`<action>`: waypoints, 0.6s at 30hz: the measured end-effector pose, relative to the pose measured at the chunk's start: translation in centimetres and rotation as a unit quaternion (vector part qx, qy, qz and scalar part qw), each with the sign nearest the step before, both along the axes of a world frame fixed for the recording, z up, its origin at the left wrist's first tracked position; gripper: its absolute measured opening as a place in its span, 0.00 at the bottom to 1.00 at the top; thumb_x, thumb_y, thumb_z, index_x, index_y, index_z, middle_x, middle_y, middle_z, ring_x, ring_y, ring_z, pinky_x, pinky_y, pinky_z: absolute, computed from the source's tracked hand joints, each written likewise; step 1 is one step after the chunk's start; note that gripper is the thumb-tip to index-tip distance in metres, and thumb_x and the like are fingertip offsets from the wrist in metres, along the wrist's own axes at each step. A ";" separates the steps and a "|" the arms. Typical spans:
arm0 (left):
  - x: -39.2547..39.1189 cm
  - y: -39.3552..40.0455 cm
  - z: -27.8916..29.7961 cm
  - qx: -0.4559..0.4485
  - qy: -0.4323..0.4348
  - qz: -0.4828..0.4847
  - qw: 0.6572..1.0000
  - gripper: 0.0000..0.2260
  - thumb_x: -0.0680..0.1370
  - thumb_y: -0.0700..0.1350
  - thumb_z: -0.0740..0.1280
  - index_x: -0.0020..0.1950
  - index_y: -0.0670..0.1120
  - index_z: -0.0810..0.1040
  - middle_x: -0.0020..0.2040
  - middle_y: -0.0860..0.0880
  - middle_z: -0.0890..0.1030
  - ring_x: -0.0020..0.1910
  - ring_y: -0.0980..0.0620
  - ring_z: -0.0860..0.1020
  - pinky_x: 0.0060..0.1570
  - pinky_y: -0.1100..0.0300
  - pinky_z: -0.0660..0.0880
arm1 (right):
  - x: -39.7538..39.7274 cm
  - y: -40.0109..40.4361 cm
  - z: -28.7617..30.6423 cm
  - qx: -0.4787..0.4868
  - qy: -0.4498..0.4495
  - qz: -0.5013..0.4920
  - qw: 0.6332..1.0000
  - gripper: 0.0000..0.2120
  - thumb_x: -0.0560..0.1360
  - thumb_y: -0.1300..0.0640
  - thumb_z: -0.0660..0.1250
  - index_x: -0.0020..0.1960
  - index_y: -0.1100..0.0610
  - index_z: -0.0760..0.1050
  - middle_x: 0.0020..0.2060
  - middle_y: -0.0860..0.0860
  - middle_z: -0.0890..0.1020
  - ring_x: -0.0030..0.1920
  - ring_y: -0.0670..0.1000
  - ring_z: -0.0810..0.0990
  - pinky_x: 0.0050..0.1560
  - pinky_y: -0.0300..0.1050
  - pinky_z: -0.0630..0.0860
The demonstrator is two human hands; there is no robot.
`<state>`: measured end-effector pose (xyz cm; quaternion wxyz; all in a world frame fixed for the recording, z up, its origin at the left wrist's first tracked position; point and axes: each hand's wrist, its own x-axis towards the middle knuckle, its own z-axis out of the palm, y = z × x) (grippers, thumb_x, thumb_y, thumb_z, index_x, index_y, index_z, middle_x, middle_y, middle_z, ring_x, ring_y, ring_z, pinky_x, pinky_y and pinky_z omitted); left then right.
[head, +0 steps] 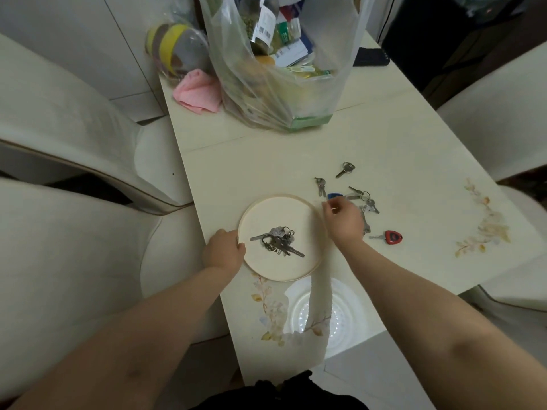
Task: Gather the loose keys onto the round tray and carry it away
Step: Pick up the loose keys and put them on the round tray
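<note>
A round cream tray [307, 220] lies near the table's left edge, with a bunch of keys [278, 241] resting on it. My left hand [223, 251] grips the tray's left rim. My right hand [343, 220] hovers just past the tray's right rim, fingers pinched over a blue-headed key [334, 196]; whether it holds that key I cannot tell. Loose keys lie on the table to the right: a ringed cluster [365, 199], a small pair [320, 184], a single key [345, 168] and a red-headed key [387, 237].
A full clear plastic bag [275, 69] stands at the table's far end, with a pink cloth [198, 91] and a jar [174, 48] beside it. A black phone [370, 57] lies behind the bag. Cream chairs flank the table.
</note>
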<state>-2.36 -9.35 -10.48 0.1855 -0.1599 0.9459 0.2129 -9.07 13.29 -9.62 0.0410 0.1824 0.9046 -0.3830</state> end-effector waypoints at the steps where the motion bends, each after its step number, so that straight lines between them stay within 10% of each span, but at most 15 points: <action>1: 0.0 0.0 0.0 -0.003 0.003 0.000 1.000 0.10 0.77 0.45 0.61 0.48 0.39 0.77 0.51 0.39 0.77 0.51 0.40 0.78 0.45 0.52 0.74 | -0.4 0.9 -0.2 0.016 -0.004 -0.008 1.000 0.11 0.75 0.56 0.62 0.52 0.59 0.78 0.53 0.56 0.82 0.52 0.58 0.79 0.46 0.45 0.71; 11: 0.1 0.2 -0.3 0.000 0.016 -0.010 1.000 0.11 0.78 0.46 0.61 0.47 0.38 0.76 0.51 0.39 0.76 0.50 0.40 0.77 0.45 0.51 0.74 | -2.0 3.7 -2.8 0.139 -0.087 0.030 0.986 0.16 0.75 0.63 0.58 0.61 0.61 0.73 0.61 0.60 0.75 0.61 0.61 0.74 0.57 0.55 0.73; 18: 0.2 0.6 -0.2 -0.005 -0.003 0.001 1.000 0.10 0.77 0.45 0.60 0.50 0.40 0.76 0.52 0.41 0.77 0.52 0.41 0.77 0.47 0.52 0.74 | -0.9 3.7 -3.4 0.181 -0.081 0.051 0.979 0.10 0.75 0.62 0.58 0.53 0.63 0.74 0.57 0.60 0.72 0.56 0.62 0.74 0.47 0.49 0.70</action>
